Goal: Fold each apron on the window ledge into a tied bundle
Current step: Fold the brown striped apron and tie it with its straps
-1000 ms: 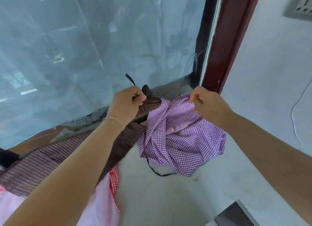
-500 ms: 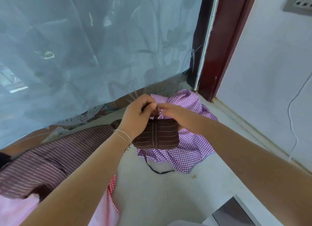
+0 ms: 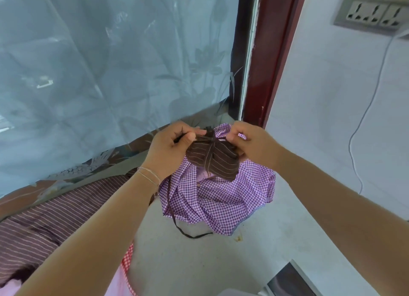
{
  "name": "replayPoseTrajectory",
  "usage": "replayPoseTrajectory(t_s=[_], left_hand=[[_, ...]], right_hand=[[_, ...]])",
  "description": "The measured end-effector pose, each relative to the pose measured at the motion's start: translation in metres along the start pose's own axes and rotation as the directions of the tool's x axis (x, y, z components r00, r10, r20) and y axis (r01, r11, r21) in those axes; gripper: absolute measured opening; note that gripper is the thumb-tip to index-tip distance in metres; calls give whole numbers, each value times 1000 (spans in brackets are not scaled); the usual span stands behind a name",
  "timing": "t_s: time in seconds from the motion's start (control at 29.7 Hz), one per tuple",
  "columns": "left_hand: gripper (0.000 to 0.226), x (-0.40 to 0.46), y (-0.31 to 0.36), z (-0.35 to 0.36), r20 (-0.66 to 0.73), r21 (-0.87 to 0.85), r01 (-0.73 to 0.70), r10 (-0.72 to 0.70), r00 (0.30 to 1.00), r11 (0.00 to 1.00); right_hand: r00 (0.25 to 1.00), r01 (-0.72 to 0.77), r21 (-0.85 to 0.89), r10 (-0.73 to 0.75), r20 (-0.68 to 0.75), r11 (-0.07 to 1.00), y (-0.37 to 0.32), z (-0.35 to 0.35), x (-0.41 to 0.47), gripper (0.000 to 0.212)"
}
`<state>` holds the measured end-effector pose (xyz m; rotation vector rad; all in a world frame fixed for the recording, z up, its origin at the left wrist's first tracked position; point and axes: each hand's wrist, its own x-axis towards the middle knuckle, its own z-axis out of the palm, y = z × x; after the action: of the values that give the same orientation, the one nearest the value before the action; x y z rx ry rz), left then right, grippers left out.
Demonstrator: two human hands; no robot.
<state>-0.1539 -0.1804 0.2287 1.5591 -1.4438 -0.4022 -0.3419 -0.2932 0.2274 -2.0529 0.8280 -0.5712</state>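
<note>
A small folded bundle of brown striped apron (image 3: pixel 213 160) hangs in the air between my hands, its dark strap crossed over the middle. My left hand (image 3: pixel 170 149) pinches one strap end at the bundle's upper left. My right hand (image 3: pixel 250 143) pinches the other strap end at the upper right. Under the bundle a crumpled purple checked apron (image 3: pixel 219 198) lies on the grey window ledge (image 3: pixel 199 258), with a dark strap (image 3: pixel 177 222) trailing off its front.
Another brown striped apron (image 3: pixel 55 220) and a pink one with red check trim (image 3: pixel 124 273) lie at the left. Behind stand the frosted window film (image 3: pixel 110 63) and dark red frame (image 3: pixel 272 52). A wall socket (image 3: pixel 371 12) and cable are at right; a screen corner (image 3: pixel 290 280) at the bottom.
The brown bundle was folded small and held flat half a second ago; now the strap is cinched across it and my hands have pulled slightly apart on the strap ends.
</note>
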Motion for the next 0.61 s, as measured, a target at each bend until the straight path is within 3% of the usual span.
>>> replayPoseTrajectory(t_s=[0.13,0.2,0.3,0.37,0.44,0.47,0.61], left_hand=[[28,10,9,23,54,23,-35,34,998,999],[22,25,21,40,84,-24,-43,45,995,999],[22,57,36,62,188,-153,70,-41,981,986],[28,79,49,74,400,-282,262,-135,906,923],[19,99,63,88,603,-347,454,-176,778,820],[19,109,68,96,654,-354,495,-169,738,794],[68,130,88,130,717,-379,440,-43,696,814]], right_hand=[[999,-10,-102,13,36,995,12,-32,-2,19],[1000,1,-167,-1,-2,986,20,-53,0,15],[998,-47,-96,43,-34,994,25,-87,6,14],[995,-78,-56,74,-64,995,30,-110,10,17],[991,-94,-95,84,-101,991,39,-136,13,24],[988,-112,-80,103,-117,990,43,-150,14,27],[971,-186,117,200,-128,976,53,-188,13,32]])
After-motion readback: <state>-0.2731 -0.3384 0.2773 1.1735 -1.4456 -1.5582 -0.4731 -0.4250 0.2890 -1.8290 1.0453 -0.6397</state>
